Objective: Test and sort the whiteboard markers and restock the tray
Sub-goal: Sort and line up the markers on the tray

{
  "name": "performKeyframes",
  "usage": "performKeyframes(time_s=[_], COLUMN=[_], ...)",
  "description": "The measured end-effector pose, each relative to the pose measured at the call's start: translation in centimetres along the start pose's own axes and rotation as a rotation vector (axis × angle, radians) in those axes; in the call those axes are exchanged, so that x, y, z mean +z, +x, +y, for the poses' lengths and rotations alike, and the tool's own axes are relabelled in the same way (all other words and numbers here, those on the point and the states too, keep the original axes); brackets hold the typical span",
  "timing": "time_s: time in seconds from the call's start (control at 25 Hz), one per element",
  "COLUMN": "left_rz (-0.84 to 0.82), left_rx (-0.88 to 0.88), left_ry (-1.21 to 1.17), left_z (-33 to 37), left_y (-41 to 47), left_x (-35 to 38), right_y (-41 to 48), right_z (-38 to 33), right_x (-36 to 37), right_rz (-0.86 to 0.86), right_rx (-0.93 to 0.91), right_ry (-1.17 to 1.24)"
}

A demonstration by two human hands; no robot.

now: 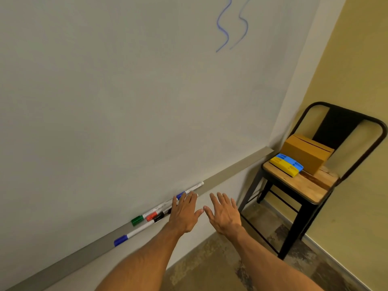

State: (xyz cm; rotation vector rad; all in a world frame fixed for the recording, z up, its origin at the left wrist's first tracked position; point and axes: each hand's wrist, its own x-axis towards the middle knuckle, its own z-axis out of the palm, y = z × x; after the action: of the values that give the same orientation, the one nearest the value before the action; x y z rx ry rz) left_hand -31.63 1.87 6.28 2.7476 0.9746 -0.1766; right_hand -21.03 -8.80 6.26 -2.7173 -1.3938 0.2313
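A grey tray [237, 164] runs along the bottom of the whiteboard [126, 91]. Several markers lie in it: a blue-capped one [134, 235] at the left, then green-capped [137, 220], red-capped [151, 216] and black-capped [159, 216] ones, and another blue-capped marker [192, 189] further right. My left hand [184, 213] is flat with straight fingers over the markers, fingertips at the tray. My right hand [225, 213] hovers flat beside it, below the tray, holding nothing. Two blue wavy lines [231, 24] are drawn high on the board.
A black metal chair [319, 192] with a wooden seat stands in the corner at the right. On it sit a cardboard box [304, 153] and blue [290, 160] and yellow [283, 165] plastic erasers. A yellow wall is behind it.
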Motion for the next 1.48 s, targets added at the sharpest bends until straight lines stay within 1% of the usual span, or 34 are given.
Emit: performKeyframes(time_s=[0.16, 0.4, 0.52, 0.68, 0.8, 0.88, 1.08, 1.28, 1.48], left_rz=[-0.015, 0.019, 0.020, 0.061, 0.066, 0.064, 0.058, 0.043, 0.067], left_rx=[-0.047, -0.154, -0.241, -0.372, -0.484, -0.551, -0.659, -0.684, -0.672], left_ry=[-0.028, -0.099, -0.124, -0.165, -0.210, -0.207, -0.185, -0.188, -0.181], left_z=[-1.0, -2.4, -2.7, -2.5, -1.7, -1.4, -0.7, -0.6, -0.8], left_y=[2.3, 3.8, 3.7, 3.3, 2.9, 2.5, 1.8, 1.9, 1.7], left_x=[0.3, 1.3, 1.9, 2.3, 2.8, 3.3, 4.1, 4.9, 5.3], right_y=[3.2, 7.0, 8.6, 10.2, 11.1, 11.4, 12.2, 13.0, 13.7], right_z=[-0.1, 0.0, -0.2, -0.4, -0.1, -0.1, -0.6, -0.9, -1.0], right_x=[-0.2, 0.4, 0.7, 1.4, 2.1, 2.5, 3.5, 4.9, 4.7], right_rz=[-0.051, -0.068, -0.074, -0.120, -0.123, -0.130, -0.149, -0.171, -0.137], right_rx=[-0.067, -0.203, -0.287, -0.442, -0.569, -0.623, -0.691, -0.697, -0.722], right_ry=[-0.022, -0.032, -0.003, -0.002, -0.006, -0.001, 0.024, 0.004, -0.004])
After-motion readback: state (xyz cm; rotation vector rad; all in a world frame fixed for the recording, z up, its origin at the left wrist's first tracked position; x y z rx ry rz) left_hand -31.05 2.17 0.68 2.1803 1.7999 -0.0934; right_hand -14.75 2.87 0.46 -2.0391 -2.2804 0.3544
